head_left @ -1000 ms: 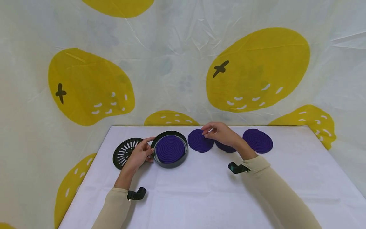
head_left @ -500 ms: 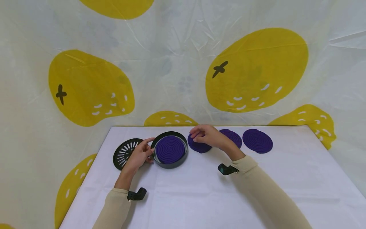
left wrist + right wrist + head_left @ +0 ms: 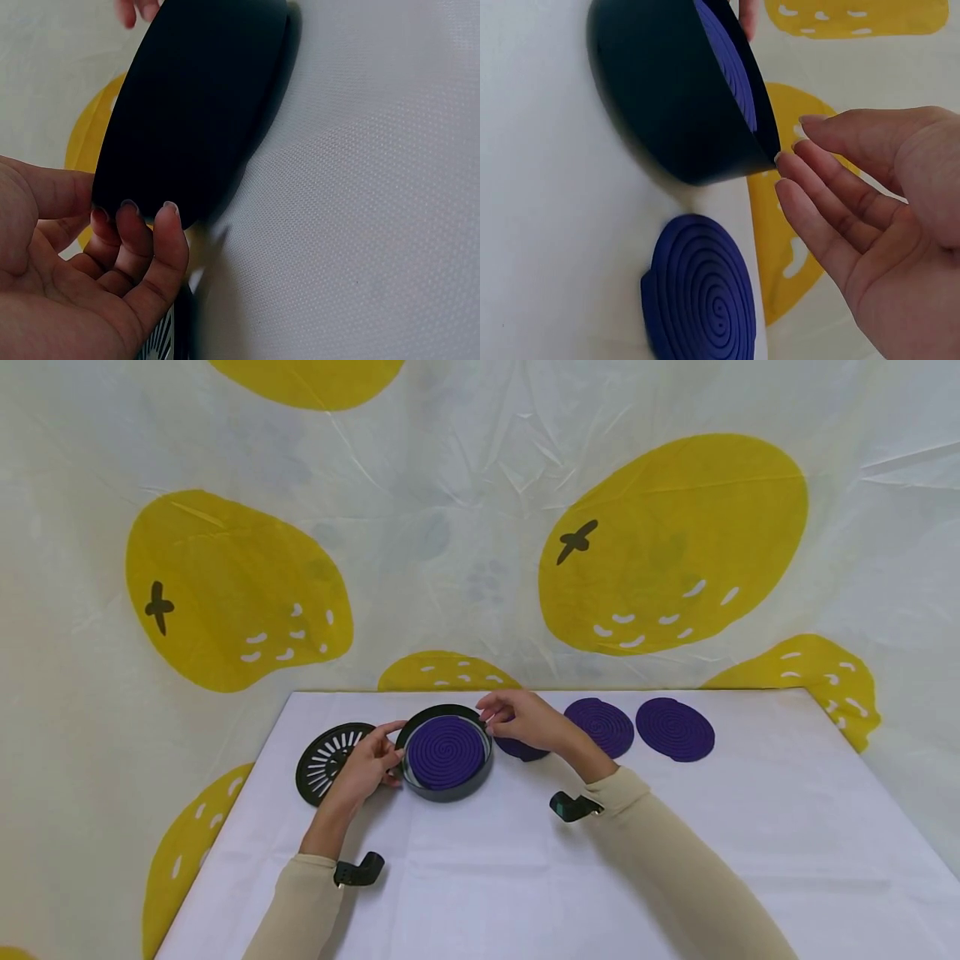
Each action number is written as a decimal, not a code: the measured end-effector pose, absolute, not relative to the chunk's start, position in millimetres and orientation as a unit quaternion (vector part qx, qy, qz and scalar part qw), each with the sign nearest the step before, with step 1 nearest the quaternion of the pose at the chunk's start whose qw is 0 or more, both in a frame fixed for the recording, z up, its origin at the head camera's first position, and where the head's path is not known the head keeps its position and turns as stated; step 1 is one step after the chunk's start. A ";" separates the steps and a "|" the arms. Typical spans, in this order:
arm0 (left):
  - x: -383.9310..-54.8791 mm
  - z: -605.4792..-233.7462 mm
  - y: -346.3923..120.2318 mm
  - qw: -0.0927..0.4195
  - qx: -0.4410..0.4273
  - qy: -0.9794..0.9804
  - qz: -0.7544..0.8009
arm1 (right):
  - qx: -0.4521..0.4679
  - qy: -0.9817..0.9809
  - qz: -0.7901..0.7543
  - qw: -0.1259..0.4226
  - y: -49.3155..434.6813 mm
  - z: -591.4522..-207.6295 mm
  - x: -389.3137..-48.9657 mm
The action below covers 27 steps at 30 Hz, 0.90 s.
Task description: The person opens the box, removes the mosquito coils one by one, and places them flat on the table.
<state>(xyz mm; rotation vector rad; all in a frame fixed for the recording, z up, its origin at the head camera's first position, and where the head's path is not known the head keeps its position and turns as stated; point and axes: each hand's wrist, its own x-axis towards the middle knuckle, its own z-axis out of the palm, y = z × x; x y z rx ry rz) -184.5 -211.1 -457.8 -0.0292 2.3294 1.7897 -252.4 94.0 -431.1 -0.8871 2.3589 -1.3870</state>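
A dark round mosquito coil tin (image 3: 444, 793) stands on the table with a purple spiral mosquito coil (image 3: 446, 752) lying inside it. My left hand (image 3: 365, 768) holds its left side; in the left wrist view the thumb is at the rim and curled fingertips (image 3: 171, 217) press the outer wall. At the right of the rim is my right hand (image 3: 521, 718), its fingers loosely bent and nothing pinched between them. The right wrist view shows fingertips (image 3: 789, 191) close to the tin (image 3: 675, 97); whether they touch is unclear. A loose coil (image 3: 705, 292) lies below that hand.
Left of the tin lies a dark slotted lid (image 3: 318, 768), partly covered by my left hand. Two more purple coils, one nearer (image 3: 600, 727) and one farther right (image 3: 675, 729), lie on the white-covered table (image 3: 480, 877). A lemon-patterned curtain (image 3: 450, 568) hangs behind.
My right hand has moved left, from over the loose coils to the tin's right rim, uncovering the middle coil. The left hand and tin have stayed put.
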 end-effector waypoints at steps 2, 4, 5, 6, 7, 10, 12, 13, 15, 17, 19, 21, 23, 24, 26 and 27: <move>-188.0 -465.8 -213.3 0.098 -0.013 0.790 0.605 | -0.306 0.811 -0.481 0.135 91.2 -429.4 -251.9; -191.3 -473.2 -215.3 0.094 -0.016 0.791 0.605 | -0.303 0.808 -0.484 0.143 88.0 -427.9 -251.1; -191.8 -474.3 -215.6 0.093 -0.016 0.791 0.605 | -0.303 0.807 -0.485 0.146 86.1 -427.5 -250.4; -191.4 -473.5 -215.1 0.093 -0.019 0.791 0.605 | -0.301 0.807 -0.486 0.150 84.2 -427.2 -249.9; -191.4 -473.1 -215.0 0.095 -0.020 0.790 0.605 | -0.300 0.808 -0.484 0.152 82.1 -427.4 -249.7; -191.7 -471.4 -214.6 0.103 -0.024 0.786 0.609 | -0.299 0.815 -0.472 0.155 76.0 -426.6 -248.1; -191.9 -470.4 -214.7 0.107 -0.025 0.785 0.610 | -0.300 0.820 -0.463 0.152 71.8 -427.3 -247.5; -192.3 -470.1 -214.8 0.109 -0.025 0.785 0.610 | -0.299 0.823 -0.459 0.149 69.7 -427.6 -247.2; -192.4 -469.4 -214.8 0.110 -0.026 0.785 0.609 | -0.292 0.831 -0.451 0.147 65.7 -427.5 -246.1; -192.1 -469.6 -214.9 0.109 -0.024 0.786 0.608 | -0.283 0.839 -0.442 0.146 61.3 -427.7 -245.5; -191.3 -470.0 -214.8 0.105 -0.023 0.787 0.607 | -0.274 0.847 -0.432 0.144 56.8 -426.6 -244.0; -190.6 -470.8 -214.8 0.099 -0.021 0.789 0.606 | -0.270 0.858 -0.415 0.137 52.2 -425.8 -243.0; -190.4 -472.1 -214.9 0.094 -0.018 0.790 0.605 | -0.269 0.868 -0.397 0.129 47.7 -425.7 -241.8; -190.2 -472.6 -214.9 0.092 -0.018 0.791 0.605 | -0.271 0.873 -0.387 0.124 45.8 -426.3 -241.5; -190.0 -473.1 -214.8 0.091 -0.016 0.791 0.605 | -0.275 0.880 -0.370 0.116 42.8 -428.4 -241.3; -190.3 -473.5 -215.0 0.091 -0.016 0.791 0.605 | -0.277 0.882 -0.365 0.114 41.8 -429.6 -241.2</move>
